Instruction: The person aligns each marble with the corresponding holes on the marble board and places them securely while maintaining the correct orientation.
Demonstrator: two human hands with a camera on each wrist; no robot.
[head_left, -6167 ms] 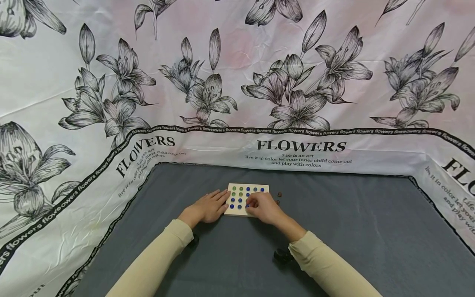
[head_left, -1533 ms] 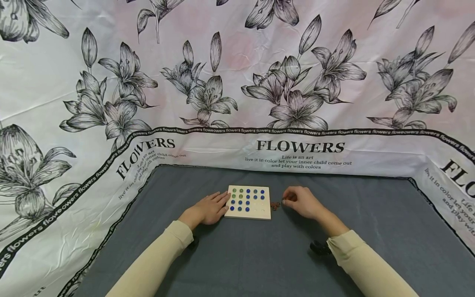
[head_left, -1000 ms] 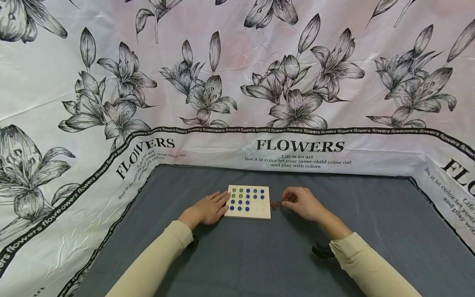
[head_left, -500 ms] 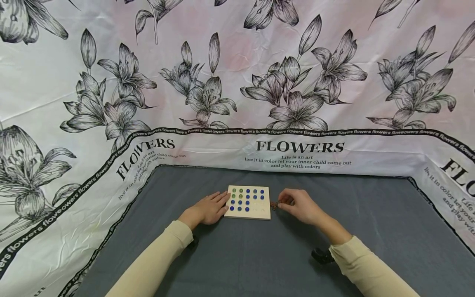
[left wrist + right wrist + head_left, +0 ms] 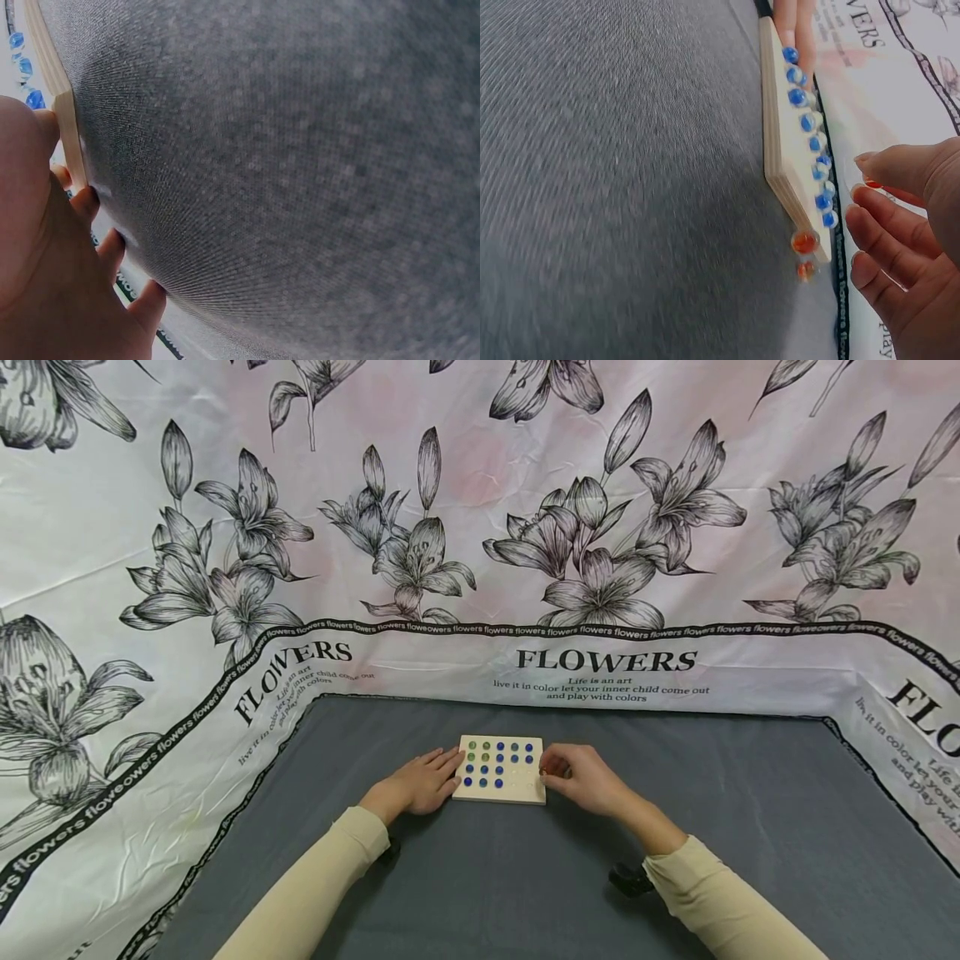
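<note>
We are seeing the right hand (image 5: 585, 777) shifting leftward since the frame half a second ago: it was hovering over the loose marbles beyond the board's right side, and now its fingertips are meeting that side in the head view. The left hand (image 5: 416, 783) is staying where it was.

In the right wrist view, we are finding that right hand pinching an orange glass marble (image 5: 871, 181) between thumb and forefinger, the other fingers curving loosely. Two more orange marbles (image 5: 805, 241) are lying on the table just beside the board's right edge. The left hand is keeping its fingers extended and spread, holding nothing in its grasp, and is resting its tips against the board's left edge.

The wooden board (image 5: 517, 795) is lying flat near the table's far edge, sitting closer to the far left corner than the far right one. Four green marbles (image 5: 486, 746) are filling its far left corner, and twelve blue marbles (image 5: 499, 770) are occupying other places. Grey fabric is covering the table (image 5: 720, 818), and a flower-printed cloth (image 5: 420, 664) is bordering its far edge.
</note>
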